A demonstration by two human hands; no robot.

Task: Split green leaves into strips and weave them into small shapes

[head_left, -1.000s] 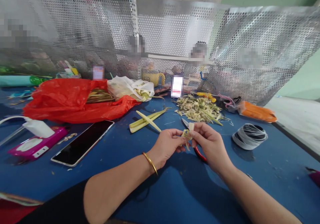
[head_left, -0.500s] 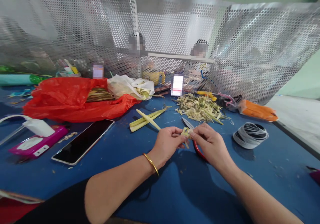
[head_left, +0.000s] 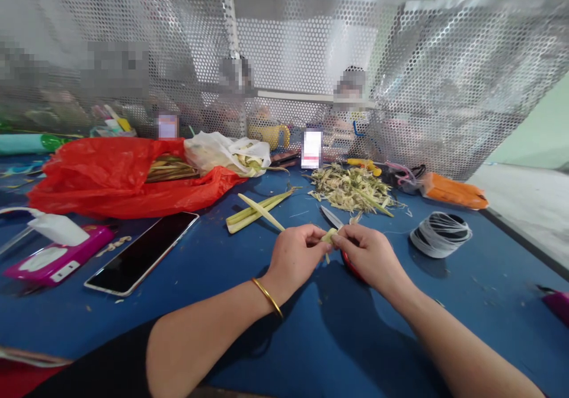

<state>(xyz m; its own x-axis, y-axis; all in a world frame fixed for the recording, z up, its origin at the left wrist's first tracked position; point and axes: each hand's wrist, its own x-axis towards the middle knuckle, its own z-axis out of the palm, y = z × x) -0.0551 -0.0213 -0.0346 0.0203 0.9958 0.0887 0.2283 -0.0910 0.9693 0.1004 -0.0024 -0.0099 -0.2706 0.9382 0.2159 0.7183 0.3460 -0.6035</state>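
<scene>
Between my two hands is a small pale-green folded piece of leaf strip [head_left: 329, 236], partly hidden by the fingertips. My left hand [head_left: 297, 252] pinches it from the left, with a gold bangle [head_left: 267, 297] on that wrist. From the right, my right hand [head_left: 368, 252] pinches the same piece between thumb and fingers. Under the right hand lie red-handled scissors [head_left: 331, 216], blades pointing away and the handles mostly covered. Several flat leaf strips [head_left: 249, 215] lie crossed beyond the left hand. A heap of shredded leaf scraps [head_left: 351, 188] sits past the scissors.
A spool of whitish thread [head_left: 440, 235] stands at right, near an orange packet [head_left: 456, 191]. At left are a phone [head_left: 142, 254], a purple power strip [head_left: 62, 255] and a red plastic bag [head_left: 98, 172] holding leaves. A perforated metal screen [head_left: 306, 48] closes off the back, with people behind it.
The fingertips have closed in further over the leaf piece, so less of it shows. My right hand has come slightly closer to the left. The view has shifted a little.
</scene>
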